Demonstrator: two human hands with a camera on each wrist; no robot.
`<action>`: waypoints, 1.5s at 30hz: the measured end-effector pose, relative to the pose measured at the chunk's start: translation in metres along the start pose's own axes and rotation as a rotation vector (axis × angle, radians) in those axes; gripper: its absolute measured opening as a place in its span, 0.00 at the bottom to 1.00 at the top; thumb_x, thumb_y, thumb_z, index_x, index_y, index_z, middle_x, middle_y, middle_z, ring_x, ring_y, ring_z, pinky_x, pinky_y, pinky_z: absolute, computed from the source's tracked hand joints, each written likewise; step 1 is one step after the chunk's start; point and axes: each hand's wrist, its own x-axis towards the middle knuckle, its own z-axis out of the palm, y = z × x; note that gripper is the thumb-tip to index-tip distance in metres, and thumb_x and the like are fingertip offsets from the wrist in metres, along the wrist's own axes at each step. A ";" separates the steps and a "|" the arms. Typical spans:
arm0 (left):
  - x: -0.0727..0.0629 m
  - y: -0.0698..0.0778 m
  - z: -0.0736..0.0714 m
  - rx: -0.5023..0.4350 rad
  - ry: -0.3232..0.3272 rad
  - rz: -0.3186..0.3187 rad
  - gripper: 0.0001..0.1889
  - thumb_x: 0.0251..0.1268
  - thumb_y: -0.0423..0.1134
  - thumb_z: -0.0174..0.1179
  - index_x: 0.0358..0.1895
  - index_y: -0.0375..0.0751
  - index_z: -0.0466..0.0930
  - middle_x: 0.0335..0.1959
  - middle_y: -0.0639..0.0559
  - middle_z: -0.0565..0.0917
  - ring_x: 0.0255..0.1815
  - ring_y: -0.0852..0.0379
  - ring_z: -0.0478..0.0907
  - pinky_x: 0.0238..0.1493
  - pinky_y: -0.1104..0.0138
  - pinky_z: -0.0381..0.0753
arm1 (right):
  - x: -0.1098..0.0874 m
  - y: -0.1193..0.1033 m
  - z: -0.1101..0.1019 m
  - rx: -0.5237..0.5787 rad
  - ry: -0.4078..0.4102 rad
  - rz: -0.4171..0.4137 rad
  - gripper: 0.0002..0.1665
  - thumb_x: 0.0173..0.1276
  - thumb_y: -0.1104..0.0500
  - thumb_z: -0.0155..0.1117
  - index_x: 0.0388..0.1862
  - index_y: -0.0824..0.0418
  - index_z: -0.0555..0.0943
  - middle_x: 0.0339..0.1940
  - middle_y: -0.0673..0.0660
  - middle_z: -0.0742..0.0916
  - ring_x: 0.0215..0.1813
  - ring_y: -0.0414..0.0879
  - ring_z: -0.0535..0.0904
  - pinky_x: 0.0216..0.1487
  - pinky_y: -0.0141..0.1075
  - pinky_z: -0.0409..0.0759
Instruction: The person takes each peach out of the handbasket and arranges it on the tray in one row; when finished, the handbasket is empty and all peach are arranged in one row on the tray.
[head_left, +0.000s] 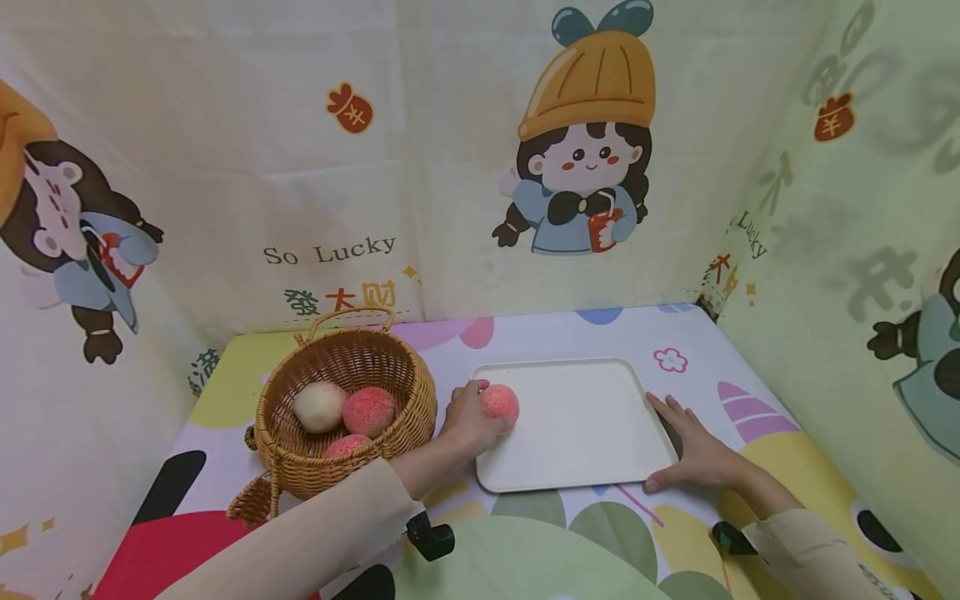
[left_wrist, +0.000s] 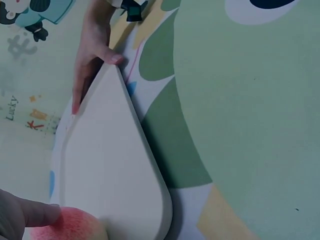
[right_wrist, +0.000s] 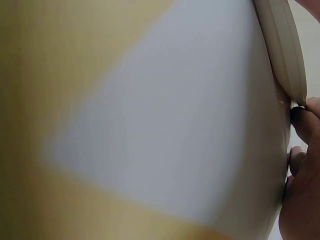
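My left hand (head_left: 474, 421) grips a pink peach (head_left: 501, 402) with a fuzzy-looking surface, above the left edge of a white tray (head_left: 577, 425). In the left wrist view, the thumb lies on this peach (left_wrist: 75, 225), whose pink fades to pale yellow. My right hand (head_left: 701, 450) holds the tray at its front right corner, thumb at the front and fingers along the right edge. Left of the tray, a wicker basket (head_left: 420, 400) contains two pink peaches, one further back (head_left: 369, 412) and one partly hidden by the front rim (head_left: 347, 445), plus a whitish one (head_left: 319, 407).
The patterned tablecloth (head_left: 517, 550) spreads under basket and tray. Printed cloth walls (head_left: 450, 167) rise behind and at both sides. The basket's handle (head_left: 348, 313) stands at its back, and a woven flap-like piece (head_left: 251, 498) juts out at its front left.
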 end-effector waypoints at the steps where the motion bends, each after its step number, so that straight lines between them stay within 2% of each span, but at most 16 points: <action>1: 0.000 0.000 0.000 0.006 -0.001 -0.003 0.36 0.55 0.36 0.75 0.68 0.38 0.70 0.58 0.36 0.72 0.59 0.40 0.72 0.60 0.48 0.73 | 0.000 0.000 0.000 0.000 0.001 -0.001 0.79 0.39 0.42 0.87 0.82 0.63 0.50 0.77 0.82 0.48 0.73 0.86 0.36 0.63 0.79 0.40; 9: -0.002 0.001 -0.003 0.042 -0.022 0.004 0.41 0.53 0.39 0.76 0.71 0.38 0.67 0.61 0.36 0.71 0.63 0.38 0.69 0.60 0.47 0.73 | 0.002 0.002 0.003 0.000 -0.003 0.004 0.78 0.40 0.42 0.86 0.83 0.61 0.49 0.78 0.81 0.47 0.73 0.86 0.36 0.62 0.80 0.40; 13: -0.013 0.011 -0.015 0.014 -0.088 0.076 0.45 0.53 0.44 0.76 0.74 0.39 0.63 0.67 0.36 0.68 0.68 0.39 0.67 0.63 0.46 0.71 | 0.002 0.002 0.005 -0.001 -0.005 0.006 0.79 0.40 0.42 0.86 0.83 0.61 0.49 0.78 0.81 0.47 0.73 0.86 0.36 0.61 0.80 0.41; 16: -0.025 0.028 -0.036 -0.065 -0.157 0.149 0.43 0.56 0.45 0.74 0.75 0.42 0.63 0.72 0.38 0.66 0.72 0.40 0.64 0.67 0.46 0.66 | 0.002 0.002 0.006 0.001 -0.001 0.001 0.79 0.40 0.42 0.87 0.83 0.61 0.49 0.78 0.81 0.47 0.73 0.86 0.35 0.61 0.80 0.41; 19: -0.036 0.045 -0.067 -0.161 -0.206 0.235 0.33 0.61 0.42 0.71 0.70 0.45 0.72 0.72 0.45 0.68 0.73 0.43 0.63 0.69 0.46 0.64 | 0.003 0.002 0.006 0.002 -0.003 -0.005 0.79 0.40 0.42 0.87 0.83 0.60 0.48 0.78 0.81 0.47 0.73 0.86 0.36 0.61 0.80 0.41; 22: -0.039 0.056 -0.100 -0.238 -0.233 0.318 0.21 0.65 0.38 0.68 0.61 0.45 0.79 0.66 0.49 0.76 0.69 0.47 0.69 0.67 0.50 0.69 | 0.002 0.002 0.004 -0.001 0.000 -0.007 0.79 0.40 0.43 0.87 0.83 0.59 0.48 0.78 0.81 0.47 0.73 0.86 0.36 0.62 0.80 0.41; 24: -0.036 0.057 -0.121 -0.270 -0.238 0.358 0.16 0.67 0.36 0.66 0.57 0.42 0.81 0.59 0.49 0.81 0.64 0.49 0.75 0.63 0.53 0.74 | 0.000 0.001 0.002 -0.003 0.004 -0.006 0.79 0.40 0.43 0.87 0.83 0.59 0.49 0.78 0.81 0.48 0.73 0.86 0.36 0.62 0.80 0.41; 27: -0.028 0.048 -0.152 -0.292 -0.228 0.368 0.12 0.69 0.30 0.61 0.53 0.38 0.81 0.53 0.46 0.83 0.56 0.48 0.80 0.57 0.58 0.78 | -0.001 0.001 -0.001 -0.007 0.004 0.000 0.79 0.40 0.43 0.87 0.84 0.59 0.48 0.78 0.81 0.47 0.73 0.86 0.36 0.61 0.80 0.41; 30: -0.017 0.027 -0.180 -0.270 -0.197 0.361 0.12 0.67 0.26 0.55 0.52 0.34 0.81 0.51 0.41 0.84 0.53 0.47 0.81 0.53 0.61 0.80 | -0.001 0.002 -0.003 -0.011 0.002 -0.001 0.79 0.41 0.43 0.87 0.84 0.58 0.47 0.78 0.81 0.47 0.72 0.87 0.36 0.61 0.80 0.42; 33: -0.007 0.004 -0.203 -0.220 -0.180 0.284 0.13 0.70 0.28 0.54 0.54 0.32 0.79 0.53 0.37 0.82 0.55 0.43 0.80 0.51 0.61 0.82 | -0.001 0.002 -0.004 -0.017 0.002 -0.003 0.79 0.40 0.43 0.87 0.84 0.59 0.48 0.77 0.82 0.47 0.72 0.87 0.36 0.61 0.80 0.42; 34: -0.003 -0.005 -0.208 -0.190 -0.177 0.258 0.13 0.71 0.30 0.54 0.55 0.32 0.79 0.53 0.37 0.82 0.55 0.45 0.80 0.51 0.61 0.82 | -0.001 0.002 -0.004 -0.018 0.002 -0.003 0.79 0.40 0.43 0.87 0.83 0.59 0.48 0.77 0.82 0.47 0.72 0.87 0.36 0.61 0.80 0.41; 37: 0.004 -0.026 -0.219 -0.136 -0.198 0.182 0.16 0.74 0.33 0.54 0.59 0.30 0.76 0.57 0.36 0.81 0.57 0.45 0.80 0.52 0.60 0.82 | 0.000 0.001 -0.004 -0.015 0.002 -0.001 0.79 0.40 0.43 0.87 0.83 0.60 0.48 0.77 0.82 0.47 0.72 0.87 0.36 0.61 0.80 0.41; 39: 0.007 -0.036 -0.223 -0.109 -0.217 0.163 0.18 0.75 0.33 0.53 0.61 0.28 0.75 0.58 0.35 0.80 0.57 0.44 0.79 0.54 0.57 0.81 | 0.000 0.001 -0.004 -0.012 0.000 0.002 0.79 0.39 0.43 0.87 0.83 0.61 0.48 0.77 0.82 0.47 0.72 0.87 0.36 0.61 0.80 0.41; 42: 0.011 -0.047 -0.223 -0.046 -0.239 0.157 0.18 0.75 0.33 0.53 0.63 0.28 0.75 0.59 0.34 0.79 0.59 0.41 0.77 0.55 0.54 0.80 | 0.001 0.003 -0.002 -0.011 -0.002 0.003 0.79 0.39 0.43 0.87 0.83 0.60 0.48 0.77 0.82 0.47 0.72 0.87 0.36 0.61 0.80 0.41; 45: 0.013 -0.054 -0.221 0.115 -0.246 0.184 0.18 0.72 0.33 0.57 0.61 0.30 0.78 0.57 0.36 0.81 0.59 0.40 0.77 0.57 0.50 0.77 | 0.002 0.006 0.001 -0.011 -0.005 0.005 0.79 0.40 0.43 0.87 0.84 0.58 0.47 0.77 0.82 0.47 0.72 0.87 0.37 0.61 0.80 0.41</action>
